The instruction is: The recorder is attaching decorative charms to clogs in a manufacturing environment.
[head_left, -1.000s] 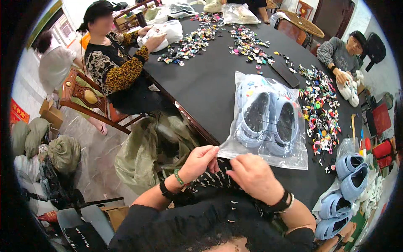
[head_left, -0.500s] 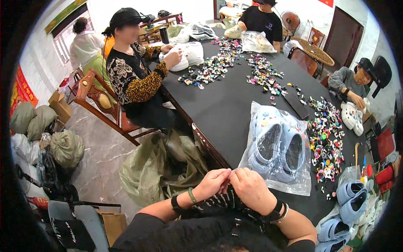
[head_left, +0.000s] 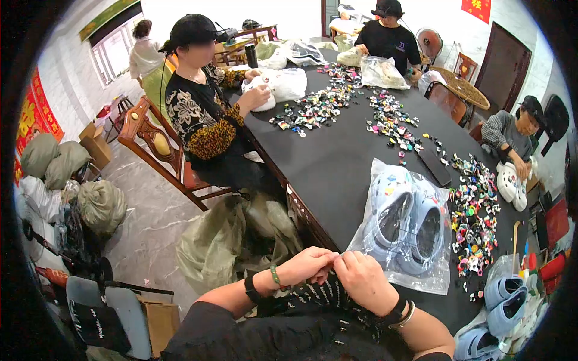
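My left hand (head_left: 308, 266) and my right hand (head_left: 365, 278) meet at the table's near edge, fingertips pinched together. What they pinch is too small to make out. Right beside them, at my right fingers, is the near left corner of a clear plastic bag (head_left: 436, 280). Inside this bag lies a pair of light blue clogs (head_left: 390, 221) with small coloured charms on their toes. My left wrist has a black band and a green bracelet; a black band and a pale bangle circle my right.
Loose charms (head_left: 475, 222) lie heaped right of the bag, beside a dark phone (head_left: 433, 166). More blue clogs (head_left: 506, 301) stand at the lower right. Co-workers sit around the black table (head_left: 319, 168), handling white clogs (head_left: 512, 186) at right. A greenish sack (head_left: 220, 240) slumps on the floor.
The whole view has shifted, so the table and people appear farther right and slightly lower. My hands stay pinched together by the bag's corner, a little lower in view.
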`<move>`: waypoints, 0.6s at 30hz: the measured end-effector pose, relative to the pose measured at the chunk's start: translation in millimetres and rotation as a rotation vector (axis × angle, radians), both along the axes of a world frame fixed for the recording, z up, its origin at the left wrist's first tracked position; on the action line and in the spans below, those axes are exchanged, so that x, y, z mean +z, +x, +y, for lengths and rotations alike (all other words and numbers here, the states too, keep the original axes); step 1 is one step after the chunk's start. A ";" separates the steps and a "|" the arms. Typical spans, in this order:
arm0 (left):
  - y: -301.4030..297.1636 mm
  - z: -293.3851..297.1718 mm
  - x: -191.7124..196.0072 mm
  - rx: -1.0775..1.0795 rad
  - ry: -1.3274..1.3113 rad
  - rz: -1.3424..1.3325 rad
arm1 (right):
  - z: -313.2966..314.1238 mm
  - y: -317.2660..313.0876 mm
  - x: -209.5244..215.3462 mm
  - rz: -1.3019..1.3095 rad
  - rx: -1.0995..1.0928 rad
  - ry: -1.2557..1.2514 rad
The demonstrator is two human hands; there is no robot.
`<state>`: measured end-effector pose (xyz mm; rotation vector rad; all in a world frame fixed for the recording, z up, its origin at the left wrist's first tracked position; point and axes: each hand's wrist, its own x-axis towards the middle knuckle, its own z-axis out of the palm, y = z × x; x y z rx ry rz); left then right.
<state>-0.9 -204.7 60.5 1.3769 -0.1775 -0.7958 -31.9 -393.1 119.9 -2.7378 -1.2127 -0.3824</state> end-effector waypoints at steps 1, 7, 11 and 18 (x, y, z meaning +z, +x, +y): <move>2.9 2.1 -0.6 -0.024 -0.027 0.136 | 0.6 0.3 0.5 -0.008 0.006 0.001; 99.1 51.4 26.7 0.294 0.646 -1.063 | -9.3 6.7 -9.8 0.025 0.005 -0.048; 208.3 158.6 17.1 0.919 1.426 -1.452 | -7.3 6.9 -10.8 0.052 0.022 -0.026; 258.3 255.5 -28.3 0.413 1.731 -0.408 | -11.0 5.7 -13.0 0.084 -0.007 -0.012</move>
